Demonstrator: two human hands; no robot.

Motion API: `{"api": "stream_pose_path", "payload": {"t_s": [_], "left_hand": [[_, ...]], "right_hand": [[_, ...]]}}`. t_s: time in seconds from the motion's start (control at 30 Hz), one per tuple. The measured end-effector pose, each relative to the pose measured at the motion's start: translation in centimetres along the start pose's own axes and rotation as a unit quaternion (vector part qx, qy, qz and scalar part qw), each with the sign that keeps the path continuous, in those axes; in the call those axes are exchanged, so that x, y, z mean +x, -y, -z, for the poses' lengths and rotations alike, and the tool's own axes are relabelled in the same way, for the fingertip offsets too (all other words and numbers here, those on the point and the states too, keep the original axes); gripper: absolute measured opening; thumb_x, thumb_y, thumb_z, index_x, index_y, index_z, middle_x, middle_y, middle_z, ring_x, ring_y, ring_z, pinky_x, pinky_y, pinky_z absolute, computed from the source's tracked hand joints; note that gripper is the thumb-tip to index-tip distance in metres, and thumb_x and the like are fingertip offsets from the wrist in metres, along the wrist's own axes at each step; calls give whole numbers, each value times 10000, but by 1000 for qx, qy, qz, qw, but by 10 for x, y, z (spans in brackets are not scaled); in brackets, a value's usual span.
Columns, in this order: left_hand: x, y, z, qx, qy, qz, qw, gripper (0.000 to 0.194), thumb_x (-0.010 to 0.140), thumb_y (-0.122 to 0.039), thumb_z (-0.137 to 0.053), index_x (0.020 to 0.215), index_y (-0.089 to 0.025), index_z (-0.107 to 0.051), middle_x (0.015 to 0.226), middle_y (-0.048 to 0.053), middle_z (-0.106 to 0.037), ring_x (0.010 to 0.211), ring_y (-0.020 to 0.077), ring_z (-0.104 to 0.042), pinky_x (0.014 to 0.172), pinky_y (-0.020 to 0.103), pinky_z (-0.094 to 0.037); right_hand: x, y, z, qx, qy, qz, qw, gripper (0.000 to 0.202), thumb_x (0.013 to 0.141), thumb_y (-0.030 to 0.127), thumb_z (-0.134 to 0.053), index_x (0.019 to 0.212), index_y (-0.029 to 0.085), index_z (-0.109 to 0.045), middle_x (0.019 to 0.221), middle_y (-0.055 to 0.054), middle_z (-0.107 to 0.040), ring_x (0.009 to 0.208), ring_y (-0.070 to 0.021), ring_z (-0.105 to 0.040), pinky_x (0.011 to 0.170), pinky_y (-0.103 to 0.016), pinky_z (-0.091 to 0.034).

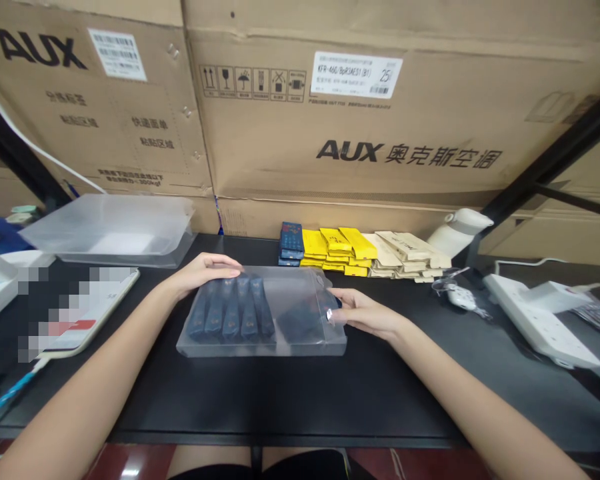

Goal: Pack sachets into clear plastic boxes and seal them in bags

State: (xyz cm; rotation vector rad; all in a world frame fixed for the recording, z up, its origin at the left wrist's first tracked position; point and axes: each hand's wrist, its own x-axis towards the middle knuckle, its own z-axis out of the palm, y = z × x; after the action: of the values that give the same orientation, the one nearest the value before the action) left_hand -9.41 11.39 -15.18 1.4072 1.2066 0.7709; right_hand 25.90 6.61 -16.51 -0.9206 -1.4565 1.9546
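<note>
A translucent plastic box (260,349) lies on the black table in front of me. Several dark blue packets (237,310) stand side by side in its left half. Through its cloudy right half shows another dark packet (303,320), blurred by the plastic. My left hand (207,272) is closed over the far left edge of the box, fingers together. On the right side, my right hand (363,312) grips the box's edge, with the thumb on top near a shiny spot. Some of its fingers are hidden behind the plastic.
Behind the box are stacked blue packets (291,243), yellow packets (337,248) and beige packets (407,253). A white bottle (457,233), coiled cable (460,297) and power strip (545,323) are right. Left are a phone (93,320) and translucent tray (113,223). Large cartons (280,140) stand behind.
</note>
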Motion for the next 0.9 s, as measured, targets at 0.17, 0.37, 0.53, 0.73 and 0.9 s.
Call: {"api": "stream_pose_path", "payload": {"t_s": [0.17,0.37,0.53,0.73,0.9], "left_hand": [[1,1,1,1,6,-6,1000,314,649,-353,-803,909,-183,-758,885,62,-770,819,207,-705,786,302,-530],[-1,-1,-1,19,26,-15,999,288,668,-353,-785,900,-184,-755,876,64,-767,826,214,-703,770,305,-535],[-1,-1,-7,25,43,-19,999,287,669,-357,-785,903,-193,-759,878,58,-766,816,211,-700,753,290,-537],[-1,-1,-10,12,40,-18,999,269,671,-344,-790,895,-199,-758,858,48,-766,790,191,-699,751,274,-535],[-1,-1,-10,20,48,-22,998,300,673,-366,-787,921,-200,-756,903,60,-766,836,211,-702,773,294,-539]], "right_hand": [[5,-2,-11,30,-23,57,998,546,700,167,-773,1216,219,-602,1227,-53,-623,1052,-123,-614,918,-237,-486],[8,-3,-14,54,-91,37,994,524,743,247,-742,1232,229,-555,1189,-57,-631,945,-149,-655,853,-322,-548],[7,-4,-17,-7,-95,-12,995,573,759,359,-707,1246,141,-501,799,-50,-713,732,-179,-693,725,-315,-543],[10,-6,-16,-23,-132,19,991,498,683,330,-660,1153,179,-591,700,-3,-692,623,-175,-658,626,-303,-523],[8,-3,-20,-78,-117,7,990,328,748,441,-660,931,169,-638,676,-20,-687,588,-160,-654,570,-266,-510]]}}
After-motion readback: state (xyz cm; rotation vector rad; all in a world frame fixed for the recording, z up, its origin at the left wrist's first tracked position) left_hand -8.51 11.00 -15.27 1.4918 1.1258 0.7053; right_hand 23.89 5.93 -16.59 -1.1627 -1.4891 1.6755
